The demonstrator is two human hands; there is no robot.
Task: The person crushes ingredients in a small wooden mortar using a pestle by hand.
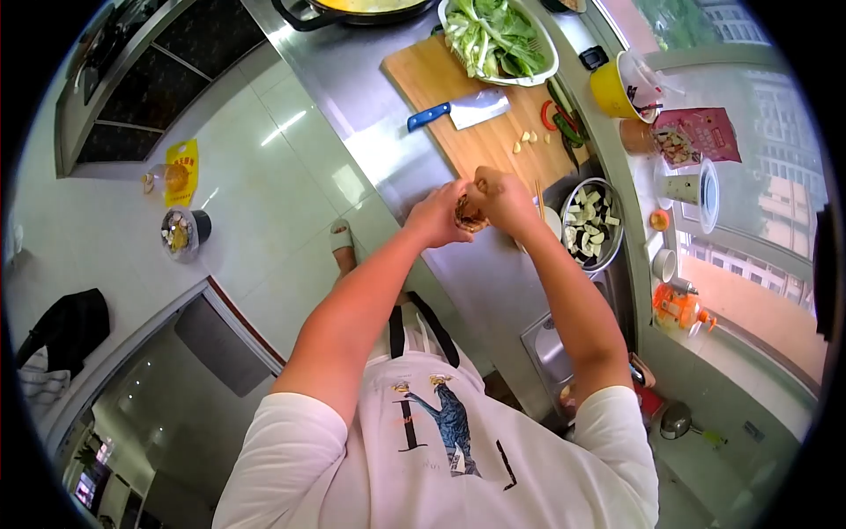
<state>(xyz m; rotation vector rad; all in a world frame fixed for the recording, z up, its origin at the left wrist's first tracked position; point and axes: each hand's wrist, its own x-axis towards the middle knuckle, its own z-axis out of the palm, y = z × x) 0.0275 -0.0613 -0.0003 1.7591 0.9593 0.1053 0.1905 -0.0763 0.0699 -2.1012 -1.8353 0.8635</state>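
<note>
Brown container (471,217) (a jar or a packet, I cannot tell which) sits between my two hands, out in front of me by the near corner of the wooden cutting board (427,72). My left hand (438,214) is wrapped around its side, the fingers closed on it. My right hand (500,201) is curled at its top, touching or nearly touching my left; I cannot tell whether it grips anything, because the knuckles hide it.

On the board lies a cleaver (481,108) with a blue handle, and beyond my right hand are a few garlic cloves (526,137). Red pepper (547,115) and green pepper (567,130) lie at the board's far right edge. A white basket (554,63) of leafy greens (493,40) rests at the board's far end. To the right of my right hand stands a metal bowl (620,218) filled with cut pieces (590,225), pale with dark skin.
</note>
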